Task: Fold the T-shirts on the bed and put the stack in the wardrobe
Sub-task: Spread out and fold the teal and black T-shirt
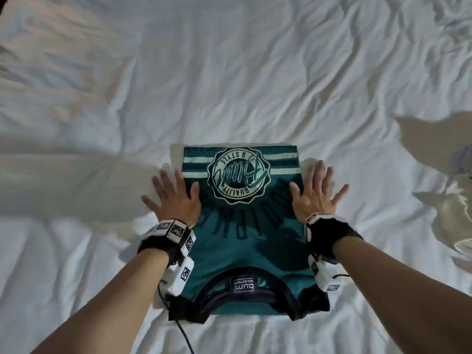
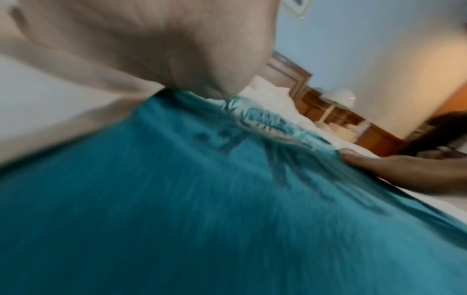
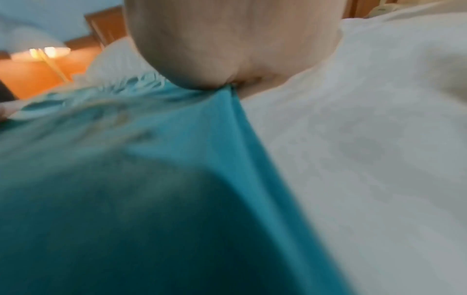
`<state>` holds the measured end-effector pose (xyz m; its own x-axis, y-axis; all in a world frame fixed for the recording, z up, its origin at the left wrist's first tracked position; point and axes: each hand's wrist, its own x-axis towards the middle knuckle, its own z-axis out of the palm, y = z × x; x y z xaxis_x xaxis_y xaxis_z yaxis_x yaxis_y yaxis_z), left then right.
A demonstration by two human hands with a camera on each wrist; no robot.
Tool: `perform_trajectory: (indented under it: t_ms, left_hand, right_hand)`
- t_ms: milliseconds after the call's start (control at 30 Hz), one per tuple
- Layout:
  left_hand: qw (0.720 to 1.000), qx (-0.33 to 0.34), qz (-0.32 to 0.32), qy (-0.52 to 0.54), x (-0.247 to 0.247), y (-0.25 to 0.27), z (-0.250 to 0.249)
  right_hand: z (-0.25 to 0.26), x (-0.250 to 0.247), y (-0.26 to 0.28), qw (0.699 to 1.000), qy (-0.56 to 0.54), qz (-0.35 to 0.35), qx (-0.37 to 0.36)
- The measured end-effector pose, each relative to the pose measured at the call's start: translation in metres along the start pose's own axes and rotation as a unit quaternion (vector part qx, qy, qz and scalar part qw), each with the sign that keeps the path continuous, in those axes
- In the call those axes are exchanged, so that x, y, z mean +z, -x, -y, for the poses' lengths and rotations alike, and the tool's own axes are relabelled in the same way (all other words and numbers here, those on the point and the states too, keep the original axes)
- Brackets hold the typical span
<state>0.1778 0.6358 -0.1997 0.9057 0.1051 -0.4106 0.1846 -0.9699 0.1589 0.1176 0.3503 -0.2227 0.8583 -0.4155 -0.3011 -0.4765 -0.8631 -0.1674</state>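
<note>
- A white bed sheet [image 1: 229, 72], creased all over, fills the head view from edge to edge; long shadows cross it at mid-left and mid-right.
- In the left wrist view a pale blue wall [image 2: 353, 30], a wooden headboard [image 2: 285, 73] and a lit bedside lamp [image 2: 338, 97] show at upper right; the right wrist view shows the same lamp glow at its upper left.
- One teal T-shirt [image 1: 245, 241] lies folded into a narrow rectangle at lower centre of the head view, collar toward the bottom of the frame, round printed badge and two pale stripes at its far end.
- One left hand [image 1: 176, 198] lies flat with fingers spread and straight, straddling the shirt's left edge, partly on the sheet.
- One right hand [image 1: 315, 195] lies flat likewise on the shirt's right edge, fingers straight and fanned; neither hand grips anything.
- Both wrists carry black straps with white marker blocks; a black cable runs off the bottom of the frame.
- Both wrist views are blurred; a palm fills the top of each, teal cloth the bottom.
- At the right edge of the head view some pale crumpled cloth [image 1: 449, 200] is cut off; I cannot tell what it is.
- The shirt's sleeves are tucked out of sight.
</note>
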Motion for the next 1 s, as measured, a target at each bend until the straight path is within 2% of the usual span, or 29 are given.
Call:
perform_trajectory:
  t_ms: [33, 67, 133, 167, 200, 267, 333, 433, 467, 533, 600, 667, 700, 800, 867, 933, 1000]
  left_hand:
    - [0.999, 0.038, -0.019, 0.0, -0.006, -0.003, -0.012]
    - [0.995, 0.101, -0.028, -0.004, -0.008, -0.006, -0.028]
    - [0.975, 0.222, 0.002, -0.014, -0.004, -0.011, -0.064]
    - [0.968, 0.249, 0.03, -0.017, 0.001, -0.015, -0.077]
    - [0.966, 0.251, 0.051, -0.023, 0.006, -0.021, -0.082]
    - [0.971, 0.225, 0.051, -0.054, 0.011, -0.038, -0.07]
    - [0.977, 0.196, 0.015, -0.076, 0.008, -0.053, -0.047]
    - [0.994, 0.108, 0.016, -0.032, 0.0, -0.057, -0.017]
    - [0.996, 0.088, 0.02, -0.006, 0.0, -0.051, -0.011]
    - [0.995, 0.09, -0.001, 0.041, 0.005, -0.027, -0.001]
    - [0.987, 0.102, -0.063, 0.111, 0.015, 0.01, 0.014]
    - [0.971, 0.085, -0.117, 0.192, 0.025, 0.049, 0.037]
    - [0.962, 0.06, -0.126, 0.233, 0.032, 0.066, 0.051]
    - [0.929, -0.038, -0.057, 0.363, 0.053, 0.105, 0.086]
    - [0.883, -0.088, 0.002, 0.461, 0.06, 0.122, 0.096]
    - [0.844, -0.114, 0.006, 0.523, 0.061, 0.136, 0.098]
    - [0.823, -0.135, 0.018, 0.552, 0.058, 0.149, 0.093]
  right_hand:
    - [0.008, -0.005, -0.004, 1.0, 0.003, -0.012, -0.026]
    - [0.019, -0.006, -0.007, 0.996, 0.017, -0.014, -0.087]
    - [0.045, 0.001, -0.011, 0.977, 0.052, 0.016, -0.208]
    - [0.053, 0.004, -0.014, 0.972, 0.057, 0.03, -0.226]
    - [0.056, 0.009, -0.019, 0.975, 0.053, 0.033, -0.214]
    - [0.048, 0.015, -0.033, 0.988, 0.021, 0.026, -0.151]
    - [0.03, 0.013, -0.042, 0.996, 0.001, 0.027, -0.088]
    - [0.015, 0.009, -0.033, 0.999, -0.026, 0.022, -0.02]
    - [0.015, 0.01, -0.024, 0.999, -0.045, 0.02, -0.009]
    - [0.018, 0.01, 0.002, 0.995, -0.095, 0.018, 0.0]
    - [0.017, 0.008, 0.038, 0.99, -0.14, -0.006, 0.002]
    - [0.011, 0.004, 0.08, 0.98, -0.194, -0.03, 0.022]
    - [0.006, 0.003, 0.101, 0.971, -0.233, -0.022, 0.054]
    - [-0.012, 0.004, 0.151, 0.932, -0.331, 0.038, 0.146]
    - [-0.026, 0.008, 0.169, 0.919, -0.355, 0.067, 0.161]
    - [-0.039, 0.013, 0.172, 0.897, -0.389, 0.109, 0.182]
    - [-0.052, 0.009, 0.17, 0.85, -0.455, 0.14, 0.224]
